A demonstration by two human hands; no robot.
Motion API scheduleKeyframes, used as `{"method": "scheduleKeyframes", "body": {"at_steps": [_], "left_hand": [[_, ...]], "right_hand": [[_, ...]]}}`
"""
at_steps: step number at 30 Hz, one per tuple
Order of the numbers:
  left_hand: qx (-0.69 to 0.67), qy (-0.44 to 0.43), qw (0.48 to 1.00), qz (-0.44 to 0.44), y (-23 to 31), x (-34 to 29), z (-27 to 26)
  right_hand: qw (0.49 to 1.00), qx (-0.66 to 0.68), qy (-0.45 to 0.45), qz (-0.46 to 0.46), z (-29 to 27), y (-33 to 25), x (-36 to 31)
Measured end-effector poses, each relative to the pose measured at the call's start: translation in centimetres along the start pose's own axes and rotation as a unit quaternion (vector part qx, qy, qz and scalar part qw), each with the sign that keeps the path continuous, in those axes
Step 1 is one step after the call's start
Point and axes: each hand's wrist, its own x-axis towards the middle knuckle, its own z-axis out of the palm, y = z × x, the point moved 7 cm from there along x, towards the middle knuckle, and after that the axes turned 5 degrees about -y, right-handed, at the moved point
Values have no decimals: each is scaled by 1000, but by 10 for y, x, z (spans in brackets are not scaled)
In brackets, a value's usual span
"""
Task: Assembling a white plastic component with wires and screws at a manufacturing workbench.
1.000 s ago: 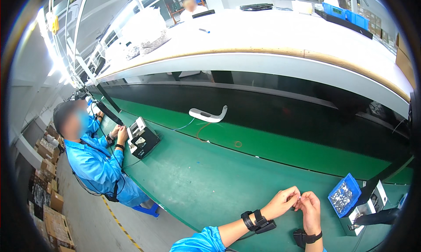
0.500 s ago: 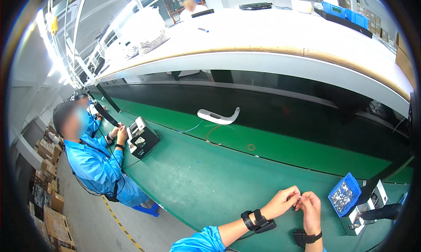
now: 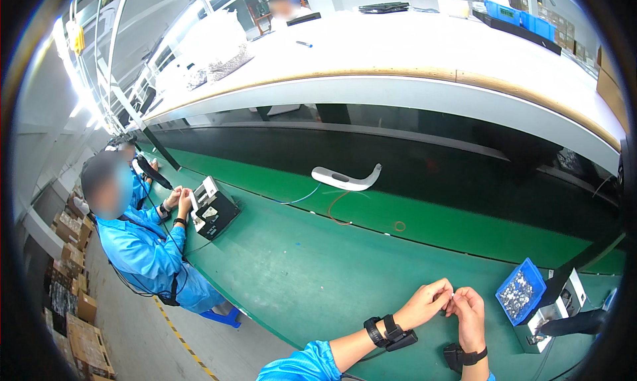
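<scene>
Above the green table, near its front edge, my left hand and my right hand meet at the fingertips. Both are closed in a pinch. A tiny whitish speck shows between the fingertips, too small to name, and I cannot tell which hand bears it. Right of my hands stands a blue bin full of small metal parts. Beside it is a metal and black bench device with a dark handle-like piece reaching over it from the right.
A white curved device trailing thin wires lies on the green strip beyond the table, with an orange-brown ring nearby. At left a co-worker in blue handles a black box-shaped device. A white raised shelf spans the back.
The white curved device, its wires and the ring have shifted to the right along the green strip. My hands keep nearly the same pinch and place.
</scene>
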Motion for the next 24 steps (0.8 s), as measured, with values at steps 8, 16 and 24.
{"method": "scheduleKeyframes", "body": {"at_steps": [8,16,24], "left_hand": [[1,1,1000,-1,-4,0,0],[28,5,1000,-2,-6,1,0],[30,0,1000,-7,-5,1,0]], "right_hand": [[1000,2,3,2,-1,1,-1],[1000,-17,-2,7,-5,3,1],[1000,-3,11,12,-8,6,1]]}}
